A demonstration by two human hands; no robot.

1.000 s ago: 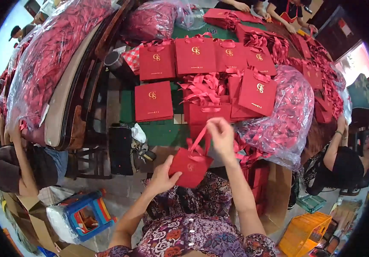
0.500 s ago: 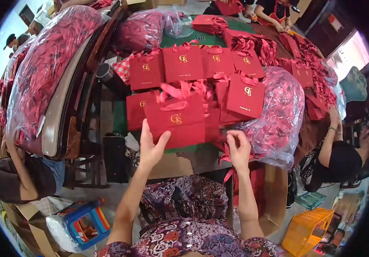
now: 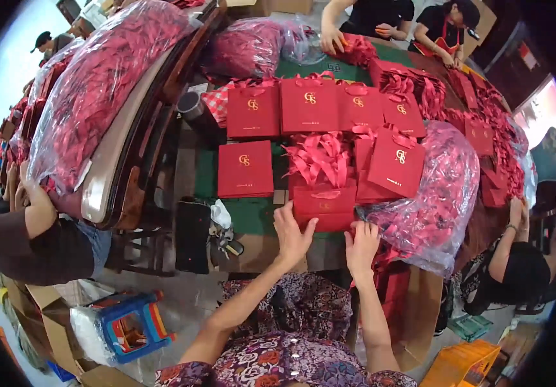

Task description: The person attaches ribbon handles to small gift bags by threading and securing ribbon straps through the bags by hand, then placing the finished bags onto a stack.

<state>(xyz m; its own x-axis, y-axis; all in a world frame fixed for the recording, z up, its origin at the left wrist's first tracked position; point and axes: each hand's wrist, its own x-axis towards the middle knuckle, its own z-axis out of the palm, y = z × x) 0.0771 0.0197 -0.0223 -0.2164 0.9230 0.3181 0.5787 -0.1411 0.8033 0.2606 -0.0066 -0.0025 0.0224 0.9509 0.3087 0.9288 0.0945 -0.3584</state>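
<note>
Since earlier we've laid the red gift bag (image 3: 325,208) flat | left hand (image 3: 293,233) and right hand (image 3: 360,245) open, pressing its near edge | risk: ribbon pile (image 3: 320,158) just beyond snags.

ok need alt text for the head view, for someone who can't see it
Seen from above, a person's left hand and right hand press a flat red gift bag onto a green table crowded with more red gift bags and loose red ribbons.

A blue plastic stool (image 3: 131,322) stands on the floor, well apart from a clear plastic sack of red ribbons (image 3: 436,193) and an orange crate (image 3: 468,364)
</note>
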